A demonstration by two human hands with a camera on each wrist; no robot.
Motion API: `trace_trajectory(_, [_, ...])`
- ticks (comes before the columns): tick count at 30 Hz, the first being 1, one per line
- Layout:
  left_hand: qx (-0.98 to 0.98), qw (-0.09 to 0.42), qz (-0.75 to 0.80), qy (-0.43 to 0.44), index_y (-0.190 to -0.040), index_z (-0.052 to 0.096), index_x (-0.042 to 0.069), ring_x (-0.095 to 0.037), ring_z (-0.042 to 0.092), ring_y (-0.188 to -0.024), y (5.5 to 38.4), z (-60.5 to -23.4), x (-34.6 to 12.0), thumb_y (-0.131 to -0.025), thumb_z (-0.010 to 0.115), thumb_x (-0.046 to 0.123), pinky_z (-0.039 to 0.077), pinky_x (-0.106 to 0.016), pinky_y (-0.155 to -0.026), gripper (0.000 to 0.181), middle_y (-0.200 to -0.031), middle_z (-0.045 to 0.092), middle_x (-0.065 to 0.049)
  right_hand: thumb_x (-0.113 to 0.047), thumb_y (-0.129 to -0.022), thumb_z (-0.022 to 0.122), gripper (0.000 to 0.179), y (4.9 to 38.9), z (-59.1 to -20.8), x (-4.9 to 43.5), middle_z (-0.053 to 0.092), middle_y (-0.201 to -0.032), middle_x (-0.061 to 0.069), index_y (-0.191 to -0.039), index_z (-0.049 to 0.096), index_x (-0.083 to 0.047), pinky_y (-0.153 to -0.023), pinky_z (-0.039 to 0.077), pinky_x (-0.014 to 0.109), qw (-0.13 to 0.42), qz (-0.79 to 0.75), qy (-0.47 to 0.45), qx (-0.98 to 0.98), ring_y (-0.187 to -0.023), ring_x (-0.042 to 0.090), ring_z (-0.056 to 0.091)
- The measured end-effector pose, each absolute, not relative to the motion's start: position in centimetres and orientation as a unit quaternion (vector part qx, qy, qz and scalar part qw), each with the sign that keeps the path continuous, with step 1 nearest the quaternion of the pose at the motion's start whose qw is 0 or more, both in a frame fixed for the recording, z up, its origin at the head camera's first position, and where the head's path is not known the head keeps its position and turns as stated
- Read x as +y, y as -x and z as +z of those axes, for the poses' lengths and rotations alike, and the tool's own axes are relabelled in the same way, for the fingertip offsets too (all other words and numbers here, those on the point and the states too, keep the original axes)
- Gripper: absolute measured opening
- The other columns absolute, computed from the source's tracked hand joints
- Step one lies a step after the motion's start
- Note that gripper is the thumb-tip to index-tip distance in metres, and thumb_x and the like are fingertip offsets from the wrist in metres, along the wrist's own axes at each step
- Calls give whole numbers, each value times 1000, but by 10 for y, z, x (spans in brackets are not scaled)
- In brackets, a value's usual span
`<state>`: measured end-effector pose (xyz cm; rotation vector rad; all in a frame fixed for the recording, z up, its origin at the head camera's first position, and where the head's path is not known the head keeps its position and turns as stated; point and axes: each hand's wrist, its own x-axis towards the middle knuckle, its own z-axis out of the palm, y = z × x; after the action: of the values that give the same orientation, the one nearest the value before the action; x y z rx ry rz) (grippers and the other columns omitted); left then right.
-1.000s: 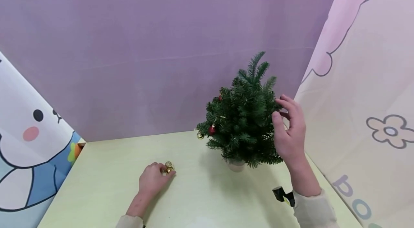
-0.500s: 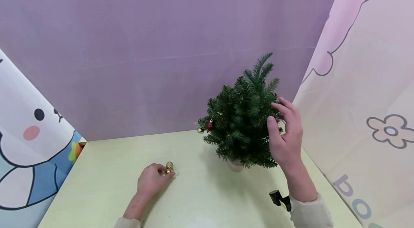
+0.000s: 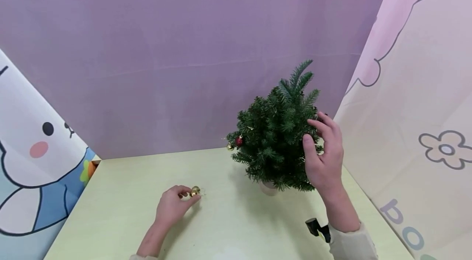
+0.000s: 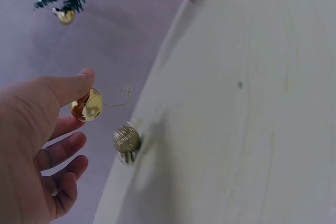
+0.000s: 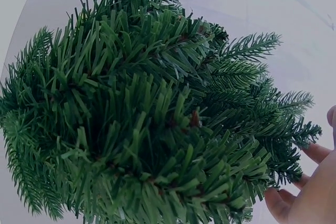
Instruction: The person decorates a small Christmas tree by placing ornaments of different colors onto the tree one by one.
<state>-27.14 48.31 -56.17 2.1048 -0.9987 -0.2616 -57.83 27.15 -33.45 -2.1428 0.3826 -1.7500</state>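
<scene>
My left hand [image 3: 173, 206] pinches a shiny gold bauble [image 4: 86, 106] between thumb and index finger, its thin wire loop sticking out to the side. Just beyond it, a glittery gold bauble [image 4: 126, 139] lies on the tabletop. To the right stands a small green Christmas tree [image 3: 274, 141] in a pale pot [image 3: 268, 188]. A red bauble [image 3: 239, 141] and a gold bauble [image 3: 230, 147] hang on its left side. My right hand [image 3: 326, 157] is at the tree's right side, thumb and fingers spread loosely, fingertips at the branch tips [image 5: 294, 137].
The pale yellow table [image 3: 121, 198] runs back to a purple cloth backdrop [image 3: 184, 67]. Printed panels close in the left and right sides, a cartoon figure [image 3: 40, 149] on the left one. A black device [image 3: 313, 226] is at my right wrist.
The tree has turned a little and its top leans further right; the upper red bauble is out of sight. My left hand has raised one gold bauble. My right hand has shifted slightly left.
</scene>
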Motion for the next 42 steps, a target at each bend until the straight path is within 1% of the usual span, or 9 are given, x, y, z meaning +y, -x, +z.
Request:
trace_trajectory(5, [-390,418,-93,-816,-95,74,18,-24,62,-89,286,-549,487,-73,82,51,48,-36,-69,40,-88,65,2,-24,-96,58,37,580,-334,269,48,-138,20,-117,64,6,-91,36,29,179,-613,759,126,-129,29,41])
trace_trajectory(9, [-391,436,-78,-807,-95,74,20,-20,60,-86,297,-536,489,-74,83,45,47,-34,-69,34,-88,64,6,-26,-96,59,38,581,-334,268,47,-139,20,-117,64,6,-94,35,29,183,-609,762,123,-131,29,40])
trace_trajectory(11, [-393,443,-68,-803,-94,74,22,-16,59,-84,302,-529,490,-74,83,45,47,-34,-70,32,-88,64,8,-26,-95,60,38,581,-335,268,47,-139,20,-117,64,5,-98,34,32,183,-607,763,124,-133,29,38])
trace_trajectory(14, [-393,455,-56,-797,-93,74,23,-11,57,-81,312,-519,491,-74,82,48,47,-33,-71,32,-88,65,10,-27,-95,61,39,582,-336,265,46,-140,20,-118,64,4,-105,30,41,186,-604,766,120,-134,29,36])
trace_trajectory(17, [-390,466,-49,-793,-94,74,24,-10,56,-81,323,-510,493,-74,82,49,48,-33,-71,33,-89,65,11,-28,-94,61,39,584,-336,262,46,-140,19,-118,64,4,-107,26,50,188,-601,769,110,-135,29,35])
trace_trajectory(23, [-380,481,-37,-789,-93,74,26,-8,57,-81,347,-497,496,-74,84,44,48,-32,-71,28,-87,64,13,-29,-94,60,40,587,-337,258,45,-141,19,-118,64,2,-105,25,55,197,-590,778,94,-134,30,34])
trace_trajectory(27, [-370,497,-33,-785,-92,74,27,-9,58,-80,363,-493,496,-74,85,40,48,-29,-65,25,-85,64,13,-31,-94,60,41,590,-338,254,45,-141,19,-118,64,2,-104,25,55,203,-587,779,81,-133,31,34])
trace_trajectory(33, [-368,526,-45,-765,-91,74,28,-19,61,-81,367,-488,491,-73,86,36,44,-27,-57,23,-84,64,12,-34,-93,60,44,588,-340,254,45,-140,21,-117,64,3,-101,27,53,185,-598,775,83,-131,33,35])
trace_trajectory(42, [-377,544,-57,-747,-90,74,29,-14,58,-76,374,-484,480,-73,86,35,46,-27,-57,22,-82,64,10,-35,-91,58,46,584,-343,255,45,-141,21,-117,65,2,-99,29,56,141,-612,773,95,-129,35,38])
